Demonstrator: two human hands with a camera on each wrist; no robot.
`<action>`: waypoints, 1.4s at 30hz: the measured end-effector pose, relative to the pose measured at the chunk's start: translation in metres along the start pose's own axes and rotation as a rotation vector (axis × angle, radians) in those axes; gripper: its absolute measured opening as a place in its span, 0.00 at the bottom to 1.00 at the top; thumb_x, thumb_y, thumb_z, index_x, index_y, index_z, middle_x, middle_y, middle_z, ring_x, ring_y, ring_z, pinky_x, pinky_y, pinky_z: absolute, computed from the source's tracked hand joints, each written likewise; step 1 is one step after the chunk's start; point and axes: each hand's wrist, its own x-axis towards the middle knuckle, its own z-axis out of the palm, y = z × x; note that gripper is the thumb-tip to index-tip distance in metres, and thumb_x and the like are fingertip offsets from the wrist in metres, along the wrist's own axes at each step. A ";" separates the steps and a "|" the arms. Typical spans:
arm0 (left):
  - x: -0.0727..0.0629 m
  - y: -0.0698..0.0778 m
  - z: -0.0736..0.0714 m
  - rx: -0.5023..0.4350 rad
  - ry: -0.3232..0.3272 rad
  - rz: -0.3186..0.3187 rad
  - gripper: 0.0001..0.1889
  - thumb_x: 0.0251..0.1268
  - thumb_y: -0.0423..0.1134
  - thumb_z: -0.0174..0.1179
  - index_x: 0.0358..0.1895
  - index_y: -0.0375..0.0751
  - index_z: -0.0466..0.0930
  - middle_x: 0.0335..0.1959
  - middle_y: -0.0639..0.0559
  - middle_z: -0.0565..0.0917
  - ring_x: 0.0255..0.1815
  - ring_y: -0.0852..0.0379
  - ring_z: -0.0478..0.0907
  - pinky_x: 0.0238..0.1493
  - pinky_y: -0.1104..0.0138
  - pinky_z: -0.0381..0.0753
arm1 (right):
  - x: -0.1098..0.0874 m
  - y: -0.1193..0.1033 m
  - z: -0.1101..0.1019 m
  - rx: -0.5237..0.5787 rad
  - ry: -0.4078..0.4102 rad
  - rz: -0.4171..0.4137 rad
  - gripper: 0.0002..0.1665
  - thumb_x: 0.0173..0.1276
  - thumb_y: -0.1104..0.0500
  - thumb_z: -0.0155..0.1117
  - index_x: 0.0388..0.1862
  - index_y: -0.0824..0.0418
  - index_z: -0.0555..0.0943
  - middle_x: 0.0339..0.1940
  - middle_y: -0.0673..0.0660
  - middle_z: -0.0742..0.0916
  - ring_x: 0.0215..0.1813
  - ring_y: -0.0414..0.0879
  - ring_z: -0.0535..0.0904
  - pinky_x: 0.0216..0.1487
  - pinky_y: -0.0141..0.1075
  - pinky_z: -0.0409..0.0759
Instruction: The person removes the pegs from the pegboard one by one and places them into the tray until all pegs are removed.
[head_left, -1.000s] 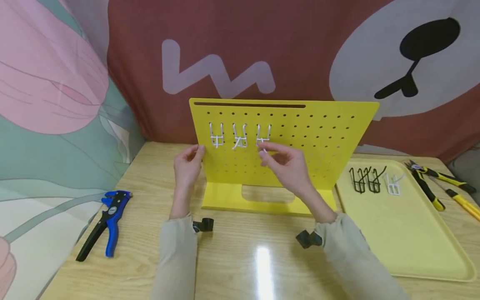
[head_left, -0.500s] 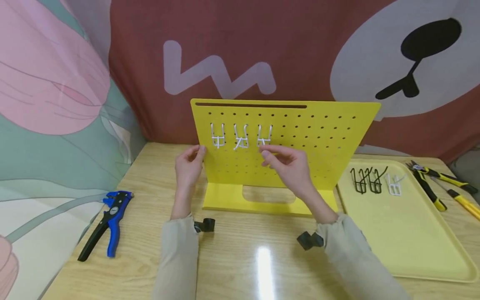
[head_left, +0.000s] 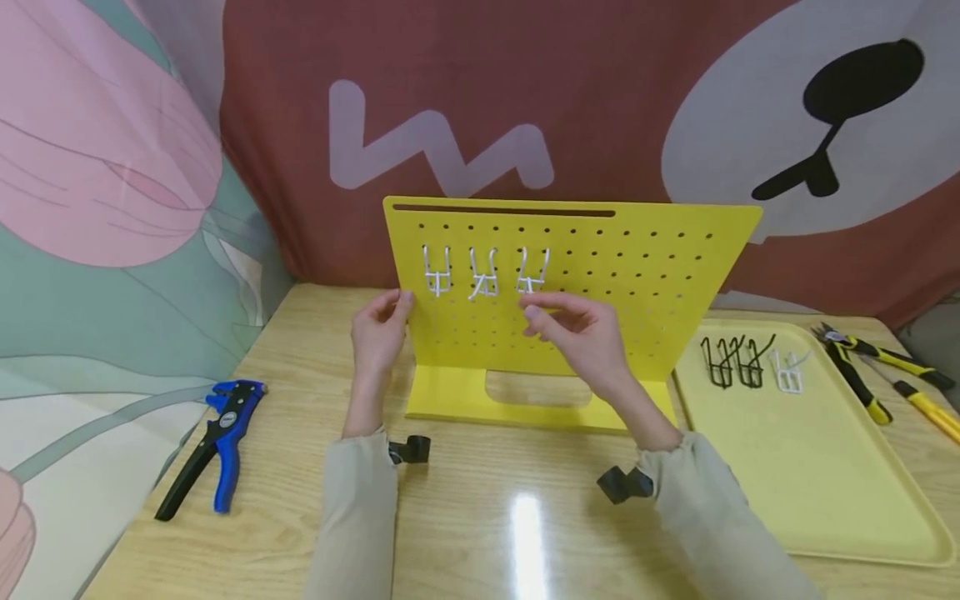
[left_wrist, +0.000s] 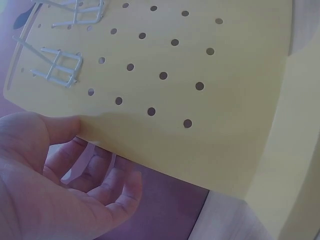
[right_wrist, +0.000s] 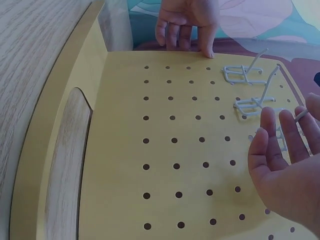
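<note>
A yellow pegboard (head_left: 645,321) stands upright on its base on the wooden table. Its left edge is pinched by my left hand (head_left: 377,333), the thumb on the front face and the other fingers behind. Three white wire hooks hang in a row at the board's upper left: the left hook (head_left: 437,274), the middle hook (head_left: 483,277) and the right hook (head_left: 531,281). With thumb and forefinger, my right hand (head_left: 581,337) pinches the prong of the right hook. In the right wrist view that prong's tip (right_wrist: 301,116) shows between the fingers, which partly hide the hook's frame.
A pale yellow tray (head_left: 832,492) on the right holds black wire hooks (head_left: 722,367) and another white hook (head_left: 787,381). Beyond it lie black-and-yellow pliers (head_left: 855,379) and a yellow-handled tool (head_left: 930,408). Blue-and-black wire strippers (head_left: 228,425) lie at the left.
The right hook has shifted slightly right on the board, with my right hand following it and dropping a little. My left hand keeps its grip on the board's edge.
</note>
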 end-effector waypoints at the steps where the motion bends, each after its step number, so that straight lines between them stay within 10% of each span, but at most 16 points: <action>1: 0.000 0.000 0.000 -0.003 0.000 0.000 0.19 0.68 0.45 0.59 0.54 0.37 0.80 0.49 0.43 0.80 0.43 0.56 0.75 0.41 0.67 0.75 | 0.000 -0.001 0.000 0.003 -0.003 -0.004 0.11 0.65 0.68 0.64 0.46 0.71 0.82 0.41 0.48 0.88 0.31 0.45 0.84 0.34 0.36 0.81; 21: 0.000 0.001 0.001 -0.008 -0.007 0.001 0.19 0.68 0.45 0.59 0.55 0.37 0.80 0.49 0.44 0.80 0.42 0.57 0.74 0.38 0.71 0.74 | -0.015 -0.004 -0.014 0.033 -0.052 -0.054 0.10 0.70 0.68 0.58 0.42 0.76 0.80 0.36 0.52 0.88 0.31 0.45 0.83 0.33 0.34 0.81; 42: -0.001 0.002 0.000 -0.002 -0.002 0.004 0.18 0.68 0.44 0.59 0.55 0.36 0.80 0.50 0.44 0.80 0.44 0.56 0.74 0.40 0.70 0.75 | -0.042 0.019 -0.052 -0.126 -0.147 0.142 0.13 0.74 0.61 0.55 0.44 0.72 0.81 0.36 0.62 0.87 0.35 0.47 0.84 0.36 0.35 0.82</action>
